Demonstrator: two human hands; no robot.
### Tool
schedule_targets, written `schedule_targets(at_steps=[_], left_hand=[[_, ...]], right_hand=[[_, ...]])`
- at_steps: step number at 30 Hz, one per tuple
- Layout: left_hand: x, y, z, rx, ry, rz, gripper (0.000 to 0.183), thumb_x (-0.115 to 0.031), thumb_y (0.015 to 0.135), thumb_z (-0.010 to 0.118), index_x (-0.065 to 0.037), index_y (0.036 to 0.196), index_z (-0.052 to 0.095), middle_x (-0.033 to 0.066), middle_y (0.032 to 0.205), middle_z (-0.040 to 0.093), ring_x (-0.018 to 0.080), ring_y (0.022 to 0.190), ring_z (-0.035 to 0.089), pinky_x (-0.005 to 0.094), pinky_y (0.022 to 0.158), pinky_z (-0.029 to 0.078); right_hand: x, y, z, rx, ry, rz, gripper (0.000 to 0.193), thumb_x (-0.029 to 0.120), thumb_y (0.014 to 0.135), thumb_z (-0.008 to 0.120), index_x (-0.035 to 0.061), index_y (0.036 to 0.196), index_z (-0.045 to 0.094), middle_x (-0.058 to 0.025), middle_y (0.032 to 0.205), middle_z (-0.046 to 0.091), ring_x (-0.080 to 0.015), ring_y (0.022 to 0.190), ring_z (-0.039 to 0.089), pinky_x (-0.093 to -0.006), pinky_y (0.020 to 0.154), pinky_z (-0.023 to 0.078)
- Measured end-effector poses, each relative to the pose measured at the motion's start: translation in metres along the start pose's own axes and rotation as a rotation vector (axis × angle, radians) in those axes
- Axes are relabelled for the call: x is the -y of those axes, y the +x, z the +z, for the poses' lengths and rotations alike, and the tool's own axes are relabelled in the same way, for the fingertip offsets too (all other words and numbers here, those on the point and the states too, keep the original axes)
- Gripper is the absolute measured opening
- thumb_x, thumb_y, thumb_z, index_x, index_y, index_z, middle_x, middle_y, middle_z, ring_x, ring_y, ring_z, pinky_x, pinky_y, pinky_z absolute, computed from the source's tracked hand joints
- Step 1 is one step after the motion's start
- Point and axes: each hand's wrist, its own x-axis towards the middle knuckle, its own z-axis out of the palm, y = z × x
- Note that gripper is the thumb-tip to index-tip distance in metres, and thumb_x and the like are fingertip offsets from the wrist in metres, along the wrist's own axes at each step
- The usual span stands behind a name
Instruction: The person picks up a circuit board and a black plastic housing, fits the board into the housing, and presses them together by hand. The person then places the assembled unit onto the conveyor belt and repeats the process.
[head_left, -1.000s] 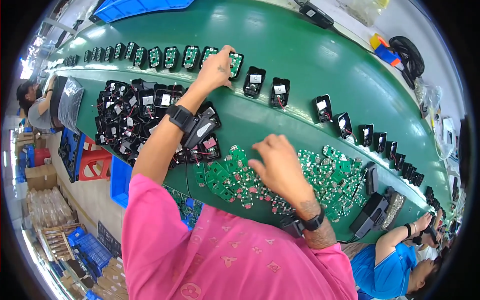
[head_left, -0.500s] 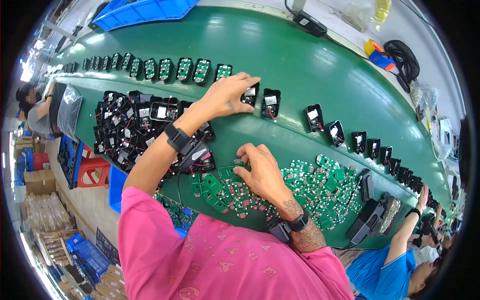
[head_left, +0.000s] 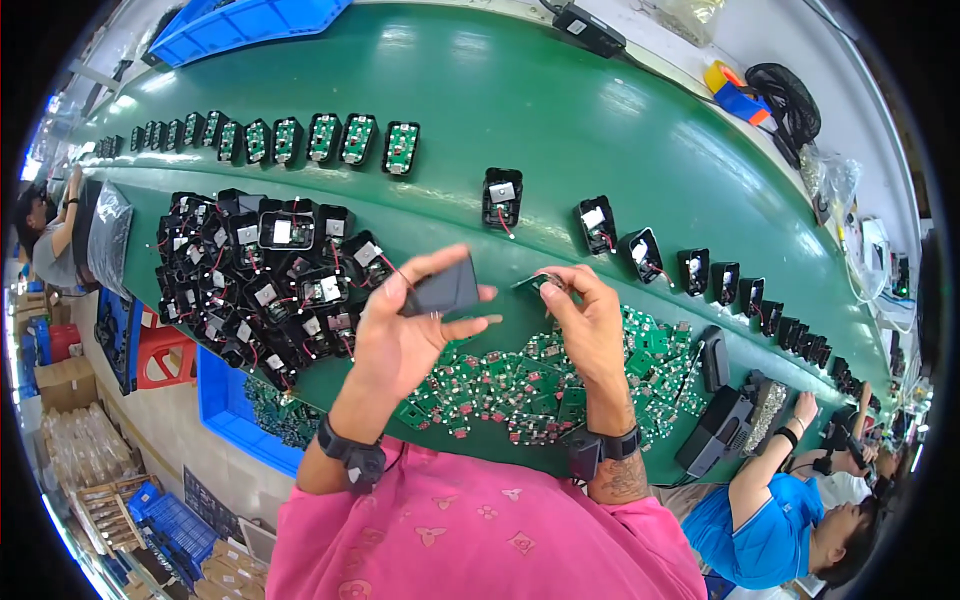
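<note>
My left hand (head_left: 395, 335) holds a black plastic housing (head_left: 446, 288) by its edges, its smooth outer side showing; what is inside is hidden. Just to the right, my right hand (head_left: 592, 330) pinches a small green circuit board (head_left: 530, 283) between thumb and fingers, seen nearly edge-on. The two are close but apart. Below both hands spreads a loose pile of green circuit boards (head_left: 500, 385). Beyond them, an open black housing (head_left: 502, 198) with a silvery block and red wire stands on the green bench.
A heap of black housings (head_left: 240, 270) lies at the left. Housings fitted with boards (head_left: 402, 148) run in a row toward the far left; open housings (head_left: 597, 225) line up toward the right. A blue crate (head_left: 240, 30) stands at the back. A co-worker in blue (head_left: 765, 525) sits at right.
My left hand has lifted a black housing from the row and brought it nearer. My right hand has risen from the pile with a circuit board and moved right.
</note>
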Motion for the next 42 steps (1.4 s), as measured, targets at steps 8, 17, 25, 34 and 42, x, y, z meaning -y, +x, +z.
schedule_targets(at_steps=[8,17,25,34,42], left_hand=[[0.03,-0.005,0.027,-0.091,1.163,0.301,0.046,-0.026,0.074,0.083,0.001,0.109,0.068,0.0135,0.104,0.066,0.0237,0.088,0.067,0.0349,0.077,0.054],[0.036,0.012,0.031,-0.153,1.569,0.487,0.045,-0.021,0.07,0.083,0.003,0.105,0.068,0.016,0.096,0.07,0.0259,0.084,0.068,0.0334,0.074,0.052],[0.036,0.02,0.029,-0.257,1.605,0.509,0.049,-0.023,0.07,0.084,0.003,0.109,0.068,0.0175,0.097,0.07,0.0275,0.086,0.068,0.0359,0.076,0.053],[0.043,0.022,0.03,-0.115,0.779,0.145,0.083,-0.012,0.068,0.092,-0.002,0.137,0.048,0.0106,0.117,0.063,0.0139,0.1,0.064,0.0302,0.084,0.059],[0.024,0.017,0.04,-0.007,0.485,-0.125,0.069,-0.001,0.084,0.073,-0.004,0.145,0.042,0.0125,0.115,0.064,0.0155,0.078,0.07,0.0214,0.054,0.053]], right_hand=[[0.023,-0.013,-0.007,0.026,0.376,0.179,0.041,0.008,0.1,0.054,0.0031,0.138,0.041,-0.0105,0.096,0.063,-0.0174,0.078,0.069,-0.0239,0.054,0.057],[0.018,-0.024,-0.002,-0.017,0.165,0.084,0.039,-0.002,0.089,0.069,-0.0042,0.124,0.052,-0.0094,0.098,0.066,-0.0115,0.079,0.068,-0.019,0.053,0.051],[0.017,-0.029,-0.003,-0.034,0.163,0.033,0.022,0.0,0.09,0.07,-0.0049,0.109,0.06,-0.0087,0.099,0.068,-0.0115,0.076,0.069,-0.0205,0.056,0.053],[0.019,-0.03,0.004,-0.187,-0.385,-0.527,0.021,-0.008,0.08,0.072,0.0014,0.099,0.072,-0.0128,0.105,0.067,-0.0222,0.087,0.071,-0.0296,0.072,0.058],[0.01,-0.03,-0.003,-0.17,-0.331,-0.621,0.023,-0.008,0.08,0.071,0.0025,0.1,0.074,-0.0137,0.112,0.065,-0.0248,0.093,0.071,-0.0304,0.077,0.058]])
